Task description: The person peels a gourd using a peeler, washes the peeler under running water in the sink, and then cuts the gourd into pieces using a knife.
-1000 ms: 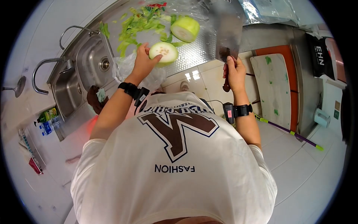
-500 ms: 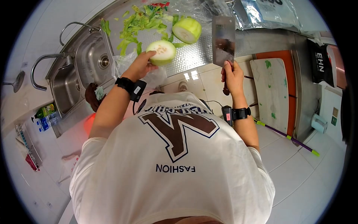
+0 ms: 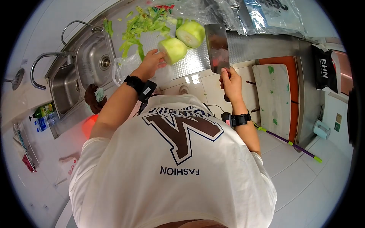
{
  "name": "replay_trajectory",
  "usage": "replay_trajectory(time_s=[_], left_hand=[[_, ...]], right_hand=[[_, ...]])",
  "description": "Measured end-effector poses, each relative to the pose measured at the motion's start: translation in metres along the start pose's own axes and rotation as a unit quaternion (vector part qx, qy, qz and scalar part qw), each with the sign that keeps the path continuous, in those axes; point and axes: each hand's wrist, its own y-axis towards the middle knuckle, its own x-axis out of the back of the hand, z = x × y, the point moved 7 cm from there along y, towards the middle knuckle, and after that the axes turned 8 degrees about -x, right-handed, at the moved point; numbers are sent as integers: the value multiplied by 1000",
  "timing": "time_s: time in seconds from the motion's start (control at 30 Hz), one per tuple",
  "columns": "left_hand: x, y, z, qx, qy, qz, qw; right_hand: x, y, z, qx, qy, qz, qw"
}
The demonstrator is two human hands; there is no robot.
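Observation:
In my right hand is a cleaver, gripped by its handle with the broad blade pointing up and away from me, right of the counter's vegetables. My left hand has its fingers curled against the left end of a peeled pale-green gourd piece. This piece rests on its rounded side, its cut face turned mostly out of view. A second gourd piece lies just behind it to the right, pale cut face towards me. Green peelings are heaped behind and left of the gourd.
A double sink with two faucets is on the left. Crumpled clear plastic hangs at the counter edge beside my left wrist. Plastic packaging lies at the back right. A folding table leans by the right side.
My left hand has turned the near gourd piece so its seeded cut face no longer faces up, shifting it slightly right. The cleaver has moved left, towards the gourd.

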Motion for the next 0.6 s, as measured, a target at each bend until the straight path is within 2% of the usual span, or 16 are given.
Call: replay_trajectory(time_s=[0.07,0.13,0.17,0.23,0.27,0.3,0.33,0.37,0.43,0.53,0.6], left_hand=[[4,2,0,0,-15,7,1000],[3,4,-6,-5,0,69,998],[2,4,-4,-4,1,69,998],[9,2,-15,-83,110,-12,990],[10,2,-16,-82,111,-12,990],[5,-1,-34,-198,275,-4,941],[-6,-7,-50,-305,426,5,852],[-7,-9,-51,-305,426,5,852],[-35,-30,-69,-439,572,42,692],[-39,-27,-71,-413,563,81,712],[-38,-28,-74,-378,568,59,729]], right_hand=[[3,2,-8,-8,9,-7,1000],[8,3,-16,-16,18,-14,1000],[10,3,-18,-19,17,-18,1000],[13,3,-22,-23,17,-22,999],[14,3,-23,-25,19,-24,999],[15,2,-25,-26,20,-27,999],[16,2,-26,-27,20,-26,999],[16,1,-27,-27,19,-26,999],[16,0,-29,-26,17,-24,999],[17,-2,-28,-26,12,-29,999],[16,-4,-25,-22,8,-24,999]])
